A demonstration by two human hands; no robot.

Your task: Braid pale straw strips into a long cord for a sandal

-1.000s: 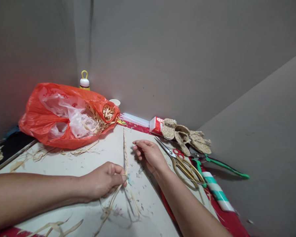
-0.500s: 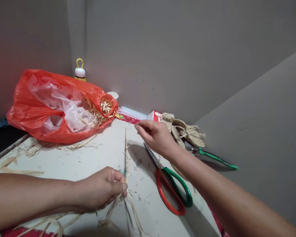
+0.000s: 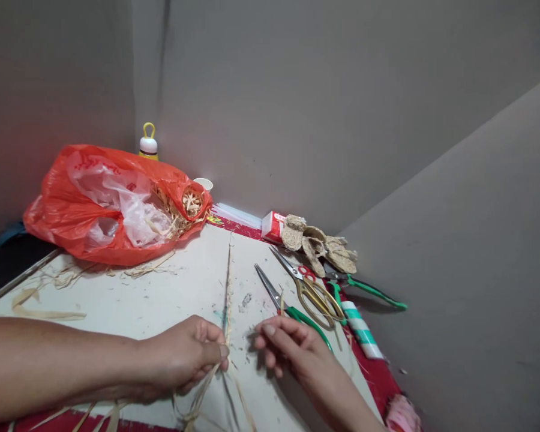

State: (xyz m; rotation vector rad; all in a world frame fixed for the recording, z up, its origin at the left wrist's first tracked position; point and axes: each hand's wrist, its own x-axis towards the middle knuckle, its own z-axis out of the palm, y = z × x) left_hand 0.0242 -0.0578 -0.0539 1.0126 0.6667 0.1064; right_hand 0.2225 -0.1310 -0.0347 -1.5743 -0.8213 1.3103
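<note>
In pinched left fingers, a pale braid; right fingers loosely curled.

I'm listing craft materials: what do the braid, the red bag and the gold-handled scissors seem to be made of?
Braid: probably dry plant fibre, raffia-like and matte, given its pale, ribbon-like loose ends. Red bag: likely thin plastic film, from its glossy creases. Gold-handled scissors: steel-looking blades with a grey sheen; handles could be metal or plastic.

A flat white board carries a crinkled red plastic bag far left, pale straw strips left, gold-handled metal scissors right.
</note>
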